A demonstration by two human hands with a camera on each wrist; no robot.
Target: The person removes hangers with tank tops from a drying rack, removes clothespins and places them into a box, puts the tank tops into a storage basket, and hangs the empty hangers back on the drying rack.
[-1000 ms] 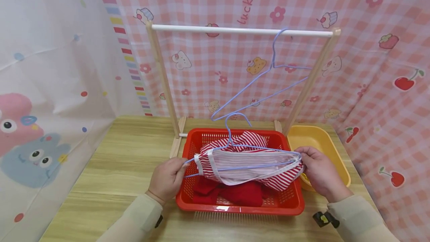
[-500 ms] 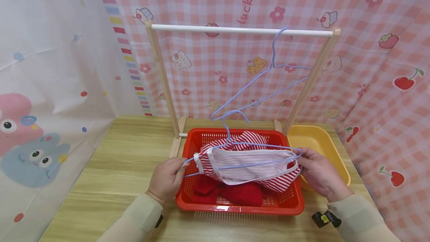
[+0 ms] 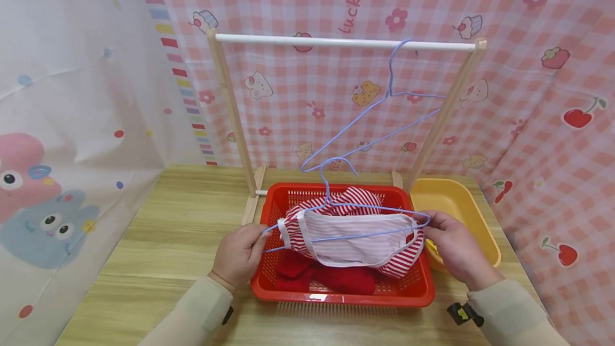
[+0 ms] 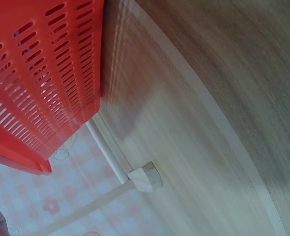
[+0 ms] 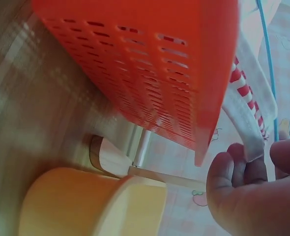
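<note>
A light-blue coat hanger (image 3: 328, 191) lies across the red basket, its hook pointing up. On it hangs a small red-and-white striped garment (image 3: 403, 262) with white trim and a pale inner side. My left hand (image 3: 239, 255) grips the hanger's left end, beyond the garment's edge. At the other end my right hand (image 3: 454, 247) holds the hanger tip between thumb and finger. In the right wrist view, other curled fingers (image 5: 221, 169) touch the garment's white trim (image 5: 246, 125). The fingertips behind the cloth are partly hidden.
The red basket (image 3: 343, 299) also contains plain red cloth (image 3: 348, 276). Behind stands a wooden rack with a white rail (image 3: 307, 41), bearing another blue hanger (image 3: 353, 122). A yellow tub (image 3: 487, 228) is on the right. A patterned curtain backs the table (image 3: 139, 260).
The garment's right edge has slid left from the hanger's right tip, and the tip now shows bare. The hanger's right side and hook have risen slightly. My left hand stays put.
</note>
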